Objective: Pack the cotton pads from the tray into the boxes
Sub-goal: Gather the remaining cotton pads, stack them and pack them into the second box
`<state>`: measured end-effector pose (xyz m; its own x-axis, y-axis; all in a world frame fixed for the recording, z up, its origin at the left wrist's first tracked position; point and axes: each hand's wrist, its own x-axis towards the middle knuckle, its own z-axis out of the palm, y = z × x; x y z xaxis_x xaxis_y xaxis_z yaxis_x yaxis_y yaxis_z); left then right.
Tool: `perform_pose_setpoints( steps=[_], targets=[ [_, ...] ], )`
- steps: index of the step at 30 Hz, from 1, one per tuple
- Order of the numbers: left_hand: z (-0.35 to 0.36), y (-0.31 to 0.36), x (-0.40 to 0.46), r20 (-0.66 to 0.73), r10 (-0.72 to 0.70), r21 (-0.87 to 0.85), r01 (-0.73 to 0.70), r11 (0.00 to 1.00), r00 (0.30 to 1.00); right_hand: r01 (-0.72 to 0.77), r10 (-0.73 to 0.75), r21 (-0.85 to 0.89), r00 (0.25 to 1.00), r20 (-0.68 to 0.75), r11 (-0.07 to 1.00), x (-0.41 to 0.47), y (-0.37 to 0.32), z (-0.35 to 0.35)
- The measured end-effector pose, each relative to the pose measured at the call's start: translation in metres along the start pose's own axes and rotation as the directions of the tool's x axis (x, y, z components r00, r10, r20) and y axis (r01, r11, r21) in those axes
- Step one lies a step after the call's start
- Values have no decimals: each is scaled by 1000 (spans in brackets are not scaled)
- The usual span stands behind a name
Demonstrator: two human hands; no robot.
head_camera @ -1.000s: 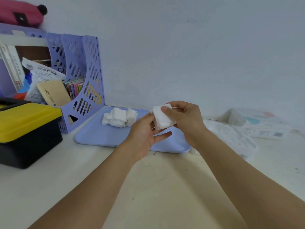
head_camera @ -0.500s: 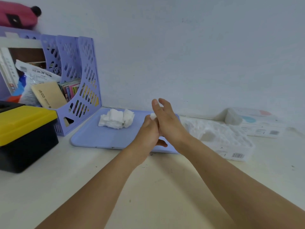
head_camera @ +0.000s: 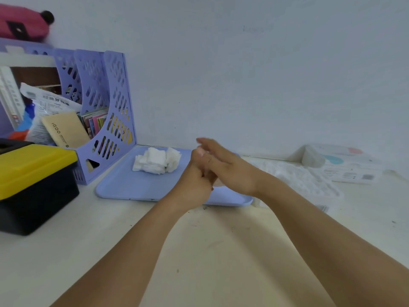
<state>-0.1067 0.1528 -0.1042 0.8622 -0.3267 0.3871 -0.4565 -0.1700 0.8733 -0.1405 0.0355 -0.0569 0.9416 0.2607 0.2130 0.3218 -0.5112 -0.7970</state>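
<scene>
A loose pile of white cotton pads lies at the back of the lilac tray. My left hand and my right hand are pressed together above the tray's right half. The left is curled and the right lies flat across it with fingers straight. Only a pale sliver shows between them near the left thumb, so the pads they held are almost wholly hidden. A white box with pink and teal spots lies at the far right by the wall.
A white lumpy plastic package with a barcode lies just right of the tray. A lilac file rack full of papers stands at the left, with a pink pouch on top. A yellow-lidded black case sits in front of it.
One second ago both hands held a small white stack of pads in plain sight. They have since closed palm to palm around it and dropped lower over the tray.
</scene>
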Motion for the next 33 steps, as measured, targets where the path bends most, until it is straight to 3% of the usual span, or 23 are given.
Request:
perform_pose_setpoints(
  steps=[2,4,6,9,11,13,16,20,23,27,29,31,33],
  targets=[
    [-13,-10,11,-125,-94,-92,83,992,988,26,-3,94,973,-230,995,6,4,1],
    [-38,-23,23,-369,-242,-248,155,956,898,-32,114,222,923,-368,974,18,8,2],
    [-65,-36,28,-549,-363,-405,140,904,753,-217,347,400,892,-289,891,34,11,9],
    [-97,-52,23,-671,-517,-561,92,822,532,-485,555,365,823,-117,795,69,10,30],
    [-105,-60,21,-678,-593,-636,57,770,434,-558,609,330,790,-71,762,92,10,42],
    [-106,-62,21,-666,-635,-681,28,732,391,-605,647,342,762,-12,719,113,9,52],
    [-103,-62,22,-632,-661,-717,18,697,404,-671,699,333,714,48,662,137,8,64],
    [-102,-64,22,-627,-663,-715,34,698,410,-682,705,230,708,-28,694,165,15,78],
    [-101,-66,22,-634,-658,-703,52,709,406,-679,734,338,677,-55,652,164,22,76],
    [-97,-62,23,-685,-603,-641,56,765,408,-489,688,593,709,-158,640,147,37,56],
    [-90,-56,20,-711,-553,-580,83,810,433,-366,607,600,751,-261,711,132,37,39],
    [-83,-49,17,-702,-475,-489,125,863,531,-260,507,609,816,-276,749,111,25,21],
    [-70,-39,14,-610,-388,-421,132,897,691,-175,393,654,897,-202,736,83,12,3]
  ],
)
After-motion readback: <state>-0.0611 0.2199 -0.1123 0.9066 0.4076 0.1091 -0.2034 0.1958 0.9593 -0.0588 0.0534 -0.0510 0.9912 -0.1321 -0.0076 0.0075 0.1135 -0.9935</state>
